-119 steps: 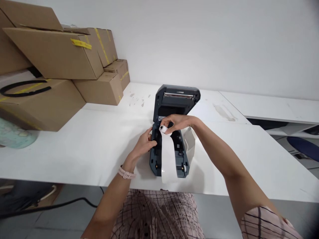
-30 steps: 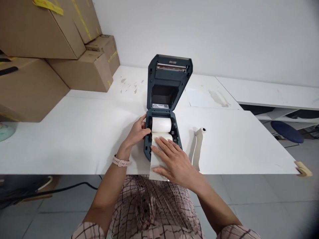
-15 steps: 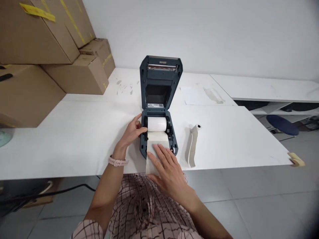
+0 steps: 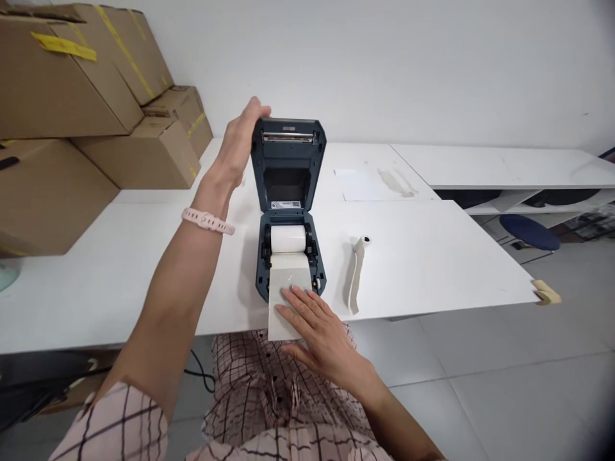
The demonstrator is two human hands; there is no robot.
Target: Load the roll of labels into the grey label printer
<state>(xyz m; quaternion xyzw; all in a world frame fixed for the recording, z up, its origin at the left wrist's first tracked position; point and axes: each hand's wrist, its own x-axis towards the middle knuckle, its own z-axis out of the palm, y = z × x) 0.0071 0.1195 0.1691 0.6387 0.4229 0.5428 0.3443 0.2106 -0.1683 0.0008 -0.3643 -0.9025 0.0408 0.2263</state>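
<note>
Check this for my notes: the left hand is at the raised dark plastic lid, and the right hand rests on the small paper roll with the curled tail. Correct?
One slip: the head view shows the right hand on the flat pale paper strip instead. The left hand is at the raised dark plastic lid.

This seems an office workroom: the tabletop (image 4: 423,256) carries boxes (image 4: 98,99) along its back edge, a printer (image 4: 288,217) near the front.

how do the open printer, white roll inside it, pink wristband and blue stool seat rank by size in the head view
1. Open printer
2. Blue stool seat
3. White roll and pink wristband: too alike to rank
</note>
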